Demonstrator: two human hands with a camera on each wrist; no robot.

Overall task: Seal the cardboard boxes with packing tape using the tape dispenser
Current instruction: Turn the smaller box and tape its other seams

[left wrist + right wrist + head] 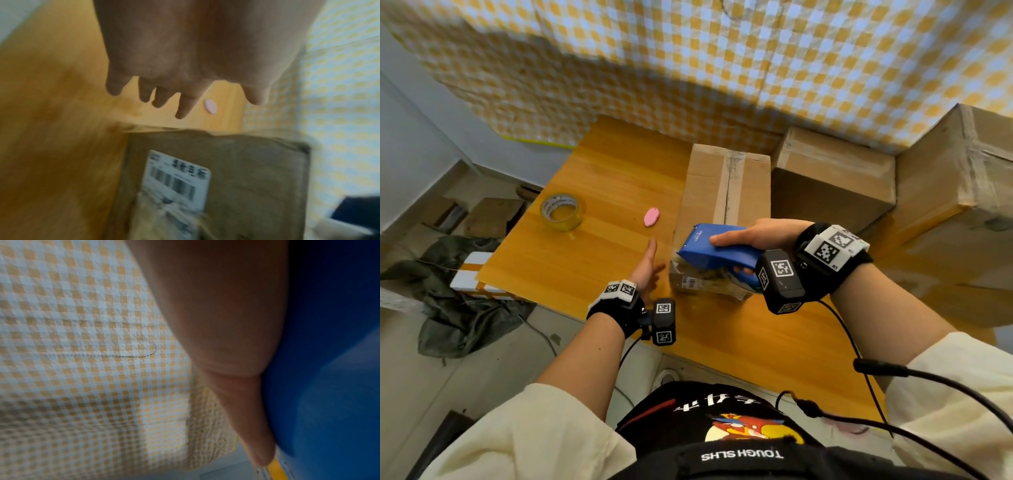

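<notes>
Blue plastic tape dispenser [714, 245], held above the near end of a long cardboard box [722, 205], its nose pointing left and its handle to the right. The box lies flat on the desk [592, 192], long axis running away from the viewer; a strip of tape covers the centre seam of its closed top flaps, and a white barcode label [176, 177] with crumpled clear film sits on its near end face. Two more closed cardboard boxes [835, 178] stand to its right, touching one another.
</notes>
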